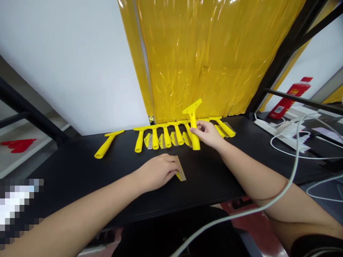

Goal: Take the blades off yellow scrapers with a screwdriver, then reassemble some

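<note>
My right hand (pixel 211 135) is closed around a yellow scraper handle (pixel 196 142), which it holds upright above the black table with the wide end up. Something small and dark (pixel 203 129) shows by its fingers; I cannot make out what it is. Lower down and to the left, my left hand (pixel 160 171) grips a flat scraper blade (pixel 181 169) with a bit of yellow along its near side. The blade lies at or just above the tabletop. Behind both hands stretches a row of yellow scraper handles (pixel 166 137), with blade pieces (pixel 149 141) lying between several of them.
One more scraper handle (pixel 108 143) lies apart on the left of the black table (pixel 107 182). White power strips (pixel 281 135) and a red bottle (pixel 291 98) stand at the right. A pale cable (pixel 268 206) crosses over my right forearm. A yellow plastic curtain (pixel 203 64) hangs behind.
</note>
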`<state>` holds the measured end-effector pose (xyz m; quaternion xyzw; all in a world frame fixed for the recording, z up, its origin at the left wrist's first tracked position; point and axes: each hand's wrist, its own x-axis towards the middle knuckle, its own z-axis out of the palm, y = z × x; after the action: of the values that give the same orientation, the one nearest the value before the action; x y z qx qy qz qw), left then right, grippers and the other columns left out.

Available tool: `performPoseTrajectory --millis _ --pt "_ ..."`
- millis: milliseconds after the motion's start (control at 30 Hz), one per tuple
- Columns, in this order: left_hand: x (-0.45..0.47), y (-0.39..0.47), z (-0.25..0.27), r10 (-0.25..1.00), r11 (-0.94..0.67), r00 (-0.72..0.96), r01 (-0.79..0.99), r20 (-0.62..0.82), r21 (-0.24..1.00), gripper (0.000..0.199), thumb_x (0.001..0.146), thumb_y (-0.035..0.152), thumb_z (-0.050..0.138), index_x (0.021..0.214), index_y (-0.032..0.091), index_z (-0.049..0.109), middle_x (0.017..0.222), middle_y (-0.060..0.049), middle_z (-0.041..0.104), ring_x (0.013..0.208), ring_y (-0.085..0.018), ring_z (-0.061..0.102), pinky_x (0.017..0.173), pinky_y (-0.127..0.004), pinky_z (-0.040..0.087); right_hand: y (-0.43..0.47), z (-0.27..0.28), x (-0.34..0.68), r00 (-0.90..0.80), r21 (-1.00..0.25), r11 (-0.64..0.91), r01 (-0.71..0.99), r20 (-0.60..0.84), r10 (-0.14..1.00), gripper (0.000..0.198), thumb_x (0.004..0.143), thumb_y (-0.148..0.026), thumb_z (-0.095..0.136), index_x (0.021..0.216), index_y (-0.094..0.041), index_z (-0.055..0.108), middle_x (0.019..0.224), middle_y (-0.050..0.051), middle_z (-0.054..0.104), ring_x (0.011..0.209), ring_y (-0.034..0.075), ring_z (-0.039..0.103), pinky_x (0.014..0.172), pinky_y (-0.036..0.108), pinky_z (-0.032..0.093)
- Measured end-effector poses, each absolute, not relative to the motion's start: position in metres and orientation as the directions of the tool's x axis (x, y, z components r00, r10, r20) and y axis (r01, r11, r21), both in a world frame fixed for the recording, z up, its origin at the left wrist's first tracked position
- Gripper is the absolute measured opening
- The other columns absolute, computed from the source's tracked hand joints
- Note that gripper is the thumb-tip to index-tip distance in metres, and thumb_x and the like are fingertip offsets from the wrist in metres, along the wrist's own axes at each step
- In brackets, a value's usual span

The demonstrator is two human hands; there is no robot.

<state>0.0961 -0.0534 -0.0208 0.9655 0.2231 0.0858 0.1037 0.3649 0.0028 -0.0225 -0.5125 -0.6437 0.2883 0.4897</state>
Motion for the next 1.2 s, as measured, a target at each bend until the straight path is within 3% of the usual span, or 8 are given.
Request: performPoseTrajectory --millis 167,433,667,900,1200 --pt "0.059 -0.058 -0.016 0.510 -0.837 0.856 0.473 0.081 0.274 0.024 0.100 0.013 0.055 0.100 0.024 0.077 0.104 -0.004 0.074 0.098 -0.021 0.070 0.089 -0.034 0.055 0.005 -0.027 0.367 -0.031 -0.855 0.306 0.420 0.323 0.946 0.035 0.081 -0.053 0.075 0.088 -0.020 0.066 0.065 -0.003 0.051 0.058 0.014 0.044 0.057 0.030 0.035" --pt "-0.041 -0.047 -0.024 0.734 -0.661 0.677 0.694 0.053 0.286 0.029 0.104 0.035 0.051 0.105 0.026 0.078 0.109 -0.006 0.077 0.099 -0.023 0.073 0.091 -0.033 0.056 0.002 -0.025 0.367 -0.040 -0.835 0.330 0.441 0.349 0.936 0.028 0.084 -0.046 0.073 0.085 -0.020 0.065 0.065 -0.004 0.050 0.058 0.014 0.043 0.057 0.031 0.035" --pt "-0.080 0.018 -0.021 0.876 -0.451 0.482 0.841 -0.034 0.299 0.028 0.089 0.045 0.063 0.096 0.026 0.082 0.113 -0.006 0.081 0.101 -0.028 0.074 0.095 -0.039 0.055 0.004 -0.030 0.367 -0.054 -0.837 0.340 0.429 0.352 0.935 0.028 0.084 -0.047 0.074 0.084 -0.020 0.064 0.065 -0.004 0.048 0.058 0.014 0.041 0.056 0.030 0.034" --pt "-0.074 0.086 -0.014 0.908 -0.382 0.415 0.877 -0.057 0.292 0.023 0.074 0.043 0.070 0.085 0.027 0.083 0.103 -0.004 0.084 0.098 -0.026 0.075 0.091 -0.033 0.052 0.005 -0.031 0.369 -0.031 -0.846 0.308 0.435 0.327 0.944 0.033 0.082 -0.052 0.073 0.083 -0.020 0.063 0.062 -0.005 0.047 0.057 0.014 0.042 0.056 0.031 0.033" --pt "-0.059 0.098 -0.017 0.900 -0.386 0.431 0.854 -0.059 0.350 0.026 0.072 0.039 0.071 0.090 0.026 0.084 0.105 -0.003 0.084 0.100 -0.024 0.075 0.091 -0.031 0.052 0.007 -0.033 0.368 -0.030 -0.863 0.310 0.399 0.325 0.945 0.035 0.082 -0.053 0.074 0.086 -0.019 0.064 0.065 -0.003 0.050 0.058 0.014 0.044 0.056 0.031 0.034"
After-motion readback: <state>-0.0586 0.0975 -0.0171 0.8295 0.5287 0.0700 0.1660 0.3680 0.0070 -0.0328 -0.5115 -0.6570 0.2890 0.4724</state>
